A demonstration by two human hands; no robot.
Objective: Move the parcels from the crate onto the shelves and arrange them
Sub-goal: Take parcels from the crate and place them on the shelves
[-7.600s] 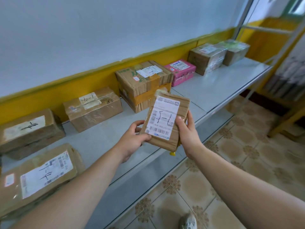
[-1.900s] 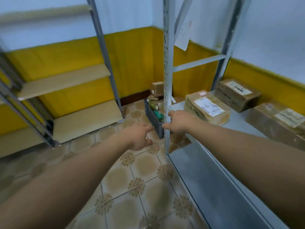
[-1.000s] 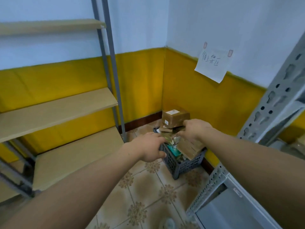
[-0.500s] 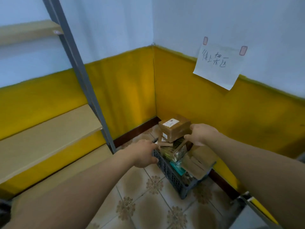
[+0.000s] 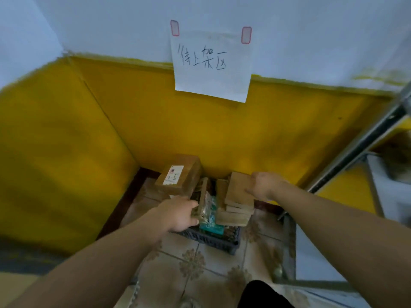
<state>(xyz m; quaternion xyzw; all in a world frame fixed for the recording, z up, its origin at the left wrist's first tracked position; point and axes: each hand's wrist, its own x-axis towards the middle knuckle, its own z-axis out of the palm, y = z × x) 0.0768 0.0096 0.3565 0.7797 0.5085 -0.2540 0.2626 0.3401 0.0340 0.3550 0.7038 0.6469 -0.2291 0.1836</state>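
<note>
A dark slatted crate (image 5: 213, 240) sits on the tiled floor (image 5: 191, 267) in the corner of the yellow-and-white wall (image 5: 66, 134), at six o'clock below a taped paper note (image 5: 211, 67) with handwritten characters. The crate is heaped with parcels. At its eleven o'clock a brown labelled box (image 5: 178, 177) lies on top of the pile, white sticker facing up. Just beside this box, toward the middle, a thin upright parcel (image 5: 202, 197) stands on edge. The left hand (image 5: 178, 215) comes in from seven o'clock with its fingers curled round that parcel's near edge. A teal packet (image 5: 211, 226) shows low in the crate at six o'clock, next to the upright parcel. At two o'clock a flat parcel (image 5: 236, 190) leans tilted on a stack of similar cardboard pieces. The right hand (image 5: 264, 184) grips it at its right edge, thumb lying on the face, the fingers bent over the top, though blur hides their tips. A grey metal shelf post (image 5: 355, 150) slants through the view at three o'clock, well apart from the crate.
</note>
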